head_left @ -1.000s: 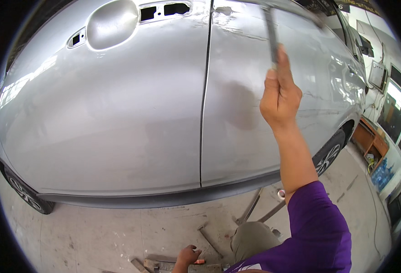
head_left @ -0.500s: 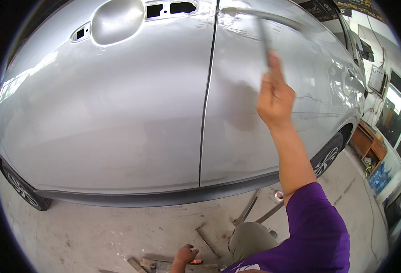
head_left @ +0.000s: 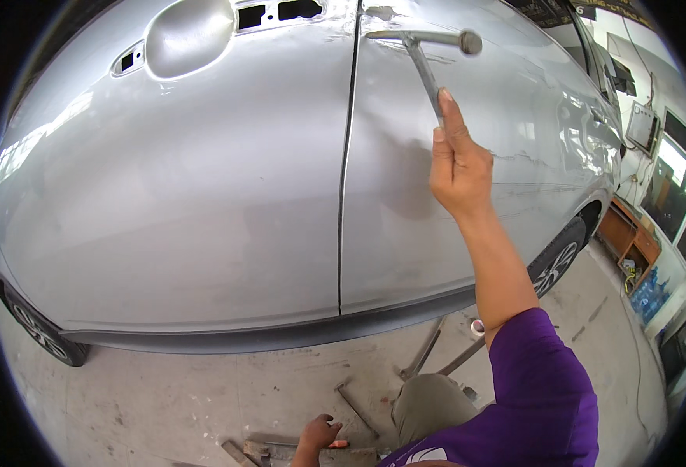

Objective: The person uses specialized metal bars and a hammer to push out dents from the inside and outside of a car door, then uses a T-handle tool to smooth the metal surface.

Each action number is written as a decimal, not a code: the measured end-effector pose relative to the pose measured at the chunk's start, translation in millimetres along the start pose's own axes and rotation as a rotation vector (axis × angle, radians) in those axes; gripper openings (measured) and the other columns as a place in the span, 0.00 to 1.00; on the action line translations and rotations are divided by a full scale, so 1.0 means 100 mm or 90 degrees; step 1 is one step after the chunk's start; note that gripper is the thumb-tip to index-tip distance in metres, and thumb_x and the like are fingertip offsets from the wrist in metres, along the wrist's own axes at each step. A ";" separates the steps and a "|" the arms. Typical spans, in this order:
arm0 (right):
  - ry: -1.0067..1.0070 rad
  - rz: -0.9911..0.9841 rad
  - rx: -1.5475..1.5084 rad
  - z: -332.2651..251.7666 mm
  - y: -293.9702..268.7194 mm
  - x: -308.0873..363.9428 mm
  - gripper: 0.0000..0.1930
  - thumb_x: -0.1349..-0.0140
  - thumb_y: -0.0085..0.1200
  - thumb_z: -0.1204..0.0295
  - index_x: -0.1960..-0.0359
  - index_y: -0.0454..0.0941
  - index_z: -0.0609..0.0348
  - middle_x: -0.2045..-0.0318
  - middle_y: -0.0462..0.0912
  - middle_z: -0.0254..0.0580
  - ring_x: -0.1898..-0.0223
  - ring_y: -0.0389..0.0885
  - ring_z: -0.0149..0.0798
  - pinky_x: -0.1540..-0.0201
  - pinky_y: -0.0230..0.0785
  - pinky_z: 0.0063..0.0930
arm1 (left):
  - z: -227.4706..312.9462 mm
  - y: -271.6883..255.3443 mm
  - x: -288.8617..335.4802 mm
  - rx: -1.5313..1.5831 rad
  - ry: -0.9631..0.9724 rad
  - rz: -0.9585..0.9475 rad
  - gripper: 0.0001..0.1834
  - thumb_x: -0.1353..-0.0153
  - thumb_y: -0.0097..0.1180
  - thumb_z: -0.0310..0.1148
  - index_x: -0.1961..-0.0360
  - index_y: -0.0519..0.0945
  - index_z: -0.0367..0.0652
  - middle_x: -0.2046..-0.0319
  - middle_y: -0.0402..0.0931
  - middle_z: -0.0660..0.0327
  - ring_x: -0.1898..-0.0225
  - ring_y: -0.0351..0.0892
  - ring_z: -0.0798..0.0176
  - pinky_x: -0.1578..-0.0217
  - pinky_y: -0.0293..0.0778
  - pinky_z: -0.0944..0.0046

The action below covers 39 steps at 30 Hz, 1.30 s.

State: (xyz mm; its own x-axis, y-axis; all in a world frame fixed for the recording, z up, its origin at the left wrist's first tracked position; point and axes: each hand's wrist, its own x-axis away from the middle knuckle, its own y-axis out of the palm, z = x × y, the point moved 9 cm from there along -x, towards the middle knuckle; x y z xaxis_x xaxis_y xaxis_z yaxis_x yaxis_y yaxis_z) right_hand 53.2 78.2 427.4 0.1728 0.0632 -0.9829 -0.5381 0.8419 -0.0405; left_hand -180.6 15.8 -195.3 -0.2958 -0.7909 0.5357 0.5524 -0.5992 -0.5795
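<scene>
My right hand (head_left: 463, 167) is closed around the handle of a metal body hammer (head_left: 423, 68), raised at the upper middle. The hammer's round face (head_left: 470, 42) points right. Its pointed end lies close to the silver door panel (head_left: 413, 249), just right of the seam; whether it touches I cannot tell. Scuffed, scratched metal (head_left: 378, 13) shows around that spot. Low in the picture, my left hand (head_left: 320, 432) hangs with loosely bent fingers apart and nothing visible in them. Beside it is an orange-ended tool (head_left: 338, 444), partly hidden.
Another hammer (head_left: 356, 409) lies on the floor near my knee (head_left: 434, 405). Long bars (head_left: 423, 350) and a tape roll (head_left: 477, 327) lie below the dark sill (head_left: 281, 340). The left door has a handle recess (head_left: 190, 39) with open cut-outs. At right stands a wooden cabinet (head_left: 631, 237).
The hammer, blurred before, now shows sharply, its head turned and a little lower and left. My right hand has shifted slightly left. My left hand stays nearly in place.
</scene>
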 end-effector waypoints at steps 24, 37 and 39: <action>0.011 0.036 -0.018 0.08 -0.20 0.13 0.31 0.38 0.49 0.80 0.33 0.64 0.39 0.62 0.84 0.48 0.80 0.73 0.35 0.72 0.69 0.23 | -0.01 0.01 -0.01 0.003 0.019 0.024 0.29 0.44 0.59 0.50 0.49 0.77 0.39 0.57 0.81 0.49 0.51 0.79 0.49 0.50 0.73 0.54; 0.037 -0.029 0.038 0.09 -0.05 0.03 0.28 0.40 0.50 0.81 0.37 0.69 0.48 0.70 0.84 0.43 0.79 0.77 0.34 0.72 0.70 0.24 | 0.09 -0.05 0.06 -0.027 0.019 0.030 0.28 0.45 0.58 0.50 0.50 0.78 0.40 0.60 0.82 0.50 0.53 0.80 0.49 0.50 0.74 0.55; -0.053 0.046 0.034 0.05 -0.04 0.04 0.27 0.40 0.50 0.81 0.38 0.70 0.47 0.75 0.82 0.41 0.82 0.73 0.35 0.74 0.69 0.26 | 0.01 -0.01 0.00 -0.010 0.024 0.038 0.28 0.45 0.58 0.51 0.50 0.78 0.41 0.60 0.82 0.51 0.53 0.80 0.50 0.50 0.74 0.55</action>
State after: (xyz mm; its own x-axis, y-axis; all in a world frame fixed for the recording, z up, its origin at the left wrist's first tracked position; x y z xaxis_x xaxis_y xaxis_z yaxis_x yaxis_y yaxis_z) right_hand 60.0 77.5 424.5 0.2038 0.1674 -0.9646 -0.5073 0.8607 0.0421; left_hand -179.8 16.0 -193.9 -0.2924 -0.8294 0.4760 0.5581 -0.5522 -0.6194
